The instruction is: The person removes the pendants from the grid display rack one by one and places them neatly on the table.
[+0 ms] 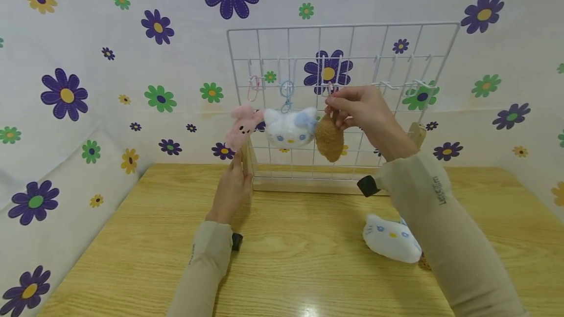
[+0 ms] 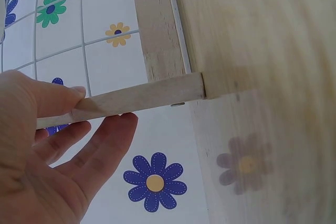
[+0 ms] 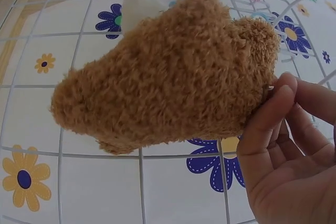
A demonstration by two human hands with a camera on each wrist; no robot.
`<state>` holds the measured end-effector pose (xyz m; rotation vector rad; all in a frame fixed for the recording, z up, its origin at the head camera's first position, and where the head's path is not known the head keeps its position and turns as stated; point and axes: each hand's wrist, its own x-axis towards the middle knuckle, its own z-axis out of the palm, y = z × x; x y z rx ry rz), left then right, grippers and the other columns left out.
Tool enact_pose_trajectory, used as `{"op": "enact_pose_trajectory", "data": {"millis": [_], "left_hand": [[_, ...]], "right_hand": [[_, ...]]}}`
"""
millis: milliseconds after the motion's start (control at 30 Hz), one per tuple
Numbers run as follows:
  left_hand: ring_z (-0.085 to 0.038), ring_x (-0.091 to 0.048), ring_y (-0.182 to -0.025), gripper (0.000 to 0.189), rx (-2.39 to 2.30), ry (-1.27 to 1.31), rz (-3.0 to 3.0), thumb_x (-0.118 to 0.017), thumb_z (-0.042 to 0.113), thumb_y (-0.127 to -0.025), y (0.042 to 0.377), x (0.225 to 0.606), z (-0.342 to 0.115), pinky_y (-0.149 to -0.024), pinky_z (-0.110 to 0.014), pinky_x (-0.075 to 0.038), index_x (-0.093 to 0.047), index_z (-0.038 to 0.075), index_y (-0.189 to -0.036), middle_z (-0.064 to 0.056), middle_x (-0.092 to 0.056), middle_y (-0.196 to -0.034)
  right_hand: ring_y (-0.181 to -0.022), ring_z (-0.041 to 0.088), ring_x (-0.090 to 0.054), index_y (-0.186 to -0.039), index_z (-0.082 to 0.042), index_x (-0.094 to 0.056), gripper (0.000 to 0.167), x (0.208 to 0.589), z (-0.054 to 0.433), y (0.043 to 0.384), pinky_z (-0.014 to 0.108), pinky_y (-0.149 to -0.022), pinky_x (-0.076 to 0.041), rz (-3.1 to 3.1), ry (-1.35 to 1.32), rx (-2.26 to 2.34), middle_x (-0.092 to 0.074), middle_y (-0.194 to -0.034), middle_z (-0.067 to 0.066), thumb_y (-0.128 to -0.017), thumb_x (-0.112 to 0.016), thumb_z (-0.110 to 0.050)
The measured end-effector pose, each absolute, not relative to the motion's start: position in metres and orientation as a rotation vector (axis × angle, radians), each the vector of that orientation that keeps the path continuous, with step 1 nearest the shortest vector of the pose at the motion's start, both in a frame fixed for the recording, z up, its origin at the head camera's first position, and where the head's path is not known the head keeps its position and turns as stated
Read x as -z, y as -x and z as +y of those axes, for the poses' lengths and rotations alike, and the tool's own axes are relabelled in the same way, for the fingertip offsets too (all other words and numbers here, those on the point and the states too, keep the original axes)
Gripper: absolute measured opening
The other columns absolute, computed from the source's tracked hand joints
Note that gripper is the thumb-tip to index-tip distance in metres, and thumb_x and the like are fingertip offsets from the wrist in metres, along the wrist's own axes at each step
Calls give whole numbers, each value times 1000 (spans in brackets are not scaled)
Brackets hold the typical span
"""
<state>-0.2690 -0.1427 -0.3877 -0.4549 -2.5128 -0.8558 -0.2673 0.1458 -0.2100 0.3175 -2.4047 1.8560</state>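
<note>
My right hand [image 1: 364,111] pinches the top of a fuzzy brown plush keychain [image 1: 330,140], close below a hook on the white wire grid rack [image 1: 343,26]. In the right wrist view the brown plush fills the middle, with thumb and fingertips at its end. My left hand [image 1: 230,191] holds the rack's wooden side post [image 2: 144,95] between thumb and fingers. To the left of the brown plush, a white cat-head plush [image 1: 288,130] with a blue bow hangs by a blue ring. A pink plush [image 1: 244,127] dangles from a pink chain at the rack's left end.
On the wooden table [image 1: 291,268], another white cat-head plush [image 1: 389,239] lies at the front right. A brown fuzzy item [image 1: 424,261] peeks out beside it, partly behind my right sleeve. More white hooks [image 1: 416,84] stick out on the rack's right. Flower-printed cloth hangs behind.
</note>
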Motion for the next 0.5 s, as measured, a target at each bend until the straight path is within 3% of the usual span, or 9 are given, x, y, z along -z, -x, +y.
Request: {"op": "enact_pose_trajectory", "data": {"millis": [200,500], "left_hand": [[-52,-62,-109,64,862,446,-2512,-64,-6,-96,269,387,-142,-90,-59,-55,-28,-9,-149,-38,-52,-135],[-52,-63,-106,62,850,463,-2487,-65,-6,-95,269,387,-142,-88,-58,-57,-30,-9,-146,-38,-54,-131]], "right_hand": [[-76,16,-62,-115,7,-68,25,210,149,263,23,-74,-59,-2355,-352,-1848,-69,-91,6,-103,-61,-14],[-74,15,-64,-113,9,-69,22,204,149,256,23,-74,-59,-2274,-433,-1904,-71,-89,7,-102,-61,-8]]}}
